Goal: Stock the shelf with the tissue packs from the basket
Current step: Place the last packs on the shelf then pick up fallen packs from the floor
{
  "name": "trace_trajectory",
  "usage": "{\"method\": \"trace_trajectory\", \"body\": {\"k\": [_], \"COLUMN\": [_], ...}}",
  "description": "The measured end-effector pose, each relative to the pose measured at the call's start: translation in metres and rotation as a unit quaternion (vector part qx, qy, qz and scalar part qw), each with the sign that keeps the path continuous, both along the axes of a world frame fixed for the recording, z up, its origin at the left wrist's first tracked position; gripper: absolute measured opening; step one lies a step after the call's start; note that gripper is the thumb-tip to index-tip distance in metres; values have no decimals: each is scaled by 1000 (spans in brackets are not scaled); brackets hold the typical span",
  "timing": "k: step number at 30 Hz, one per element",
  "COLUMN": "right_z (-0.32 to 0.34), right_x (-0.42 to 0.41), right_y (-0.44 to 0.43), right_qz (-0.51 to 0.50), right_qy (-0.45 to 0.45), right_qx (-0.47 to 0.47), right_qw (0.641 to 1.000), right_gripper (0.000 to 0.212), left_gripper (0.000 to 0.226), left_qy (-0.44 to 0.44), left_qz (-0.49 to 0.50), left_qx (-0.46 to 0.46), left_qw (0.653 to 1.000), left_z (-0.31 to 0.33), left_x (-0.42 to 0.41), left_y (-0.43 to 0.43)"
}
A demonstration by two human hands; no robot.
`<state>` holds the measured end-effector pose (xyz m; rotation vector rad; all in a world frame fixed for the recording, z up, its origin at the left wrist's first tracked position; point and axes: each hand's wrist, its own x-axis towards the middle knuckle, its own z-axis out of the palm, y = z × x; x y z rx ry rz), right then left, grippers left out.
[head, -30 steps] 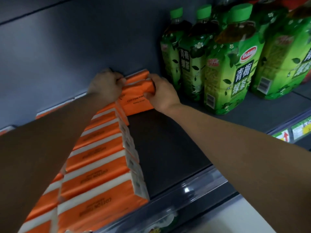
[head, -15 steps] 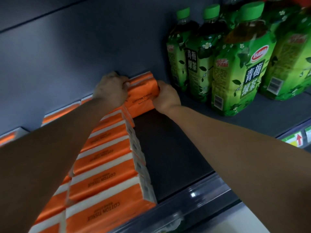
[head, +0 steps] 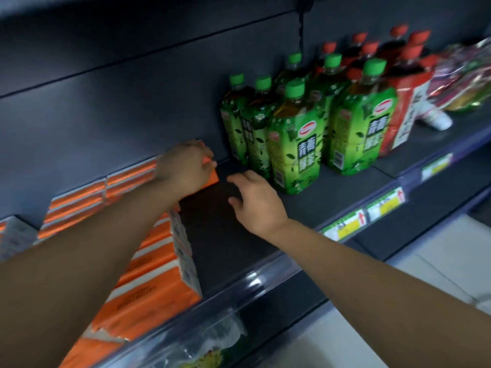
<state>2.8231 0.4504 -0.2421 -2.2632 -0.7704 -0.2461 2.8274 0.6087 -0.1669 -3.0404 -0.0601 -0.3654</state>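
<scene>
On the far left of the shelf you see a pale pack, cut by the edge of the view and too blurred to read. Just beside it, against the back wall, two stacks of orange tissue packs stand side by side. In front of them a front row of the same orange and white packs runs from the clear front rail toward the back wall, each pack touching the next. Your left forearm lies across this row.

Your left hand is at the far end of the row, on the last pack, which sits close to the back wall. The fingers are curled over its top and the thumb lies at its right end, so the hand has hold of it; the hand is blurred and you cannot tell how firm the hold is.

Your right hand hovers above the bare dark mat of the shelf, apart from the last pack. Its fingers are loosely spread and it holds nothing.

Further right stand the green tea bottles in a close group, then the red-capped bottles touching them. Yellow price labels are fixed on the shelf edge below. At the far right some snack bags lie in a blur.
</scene>
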Motion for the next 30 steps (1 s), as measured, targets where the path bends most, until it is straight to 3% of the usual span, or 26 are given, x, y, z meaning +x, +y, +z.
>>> {"method": "trace_trajectory", "body": {"k": [5,10,17,24,30], "right_z": [2,-11,-62,-134,-199], "right_x": [-34,-65,-116,-157,-197], "right_y": [-80,-166,-276,-360,-406], "right_qz": [-32,-99,-207,-294,-332], "right_qy": [-65,-74,39,168,275], "right_qx": [-66,-120,-167,-219,-255], "right_qw": [995,985,963,915,865], "right_gripper": [37,34,37,43,42], "left_gripper": [28,30,28,27,31], "left_qy": [-5,25,78,180,233], "left_qz": [-55,-122,-223,-354,-402], "left_qx": [-21,-13,22,137,146], "left_qw": [998,992,971,908,873], "left_z": [-5,-24,-63,-120,-174], "left_x": [-40,-72,-101,-118,-143], "left_y": [-76,-146,-258,-369,-438]}}
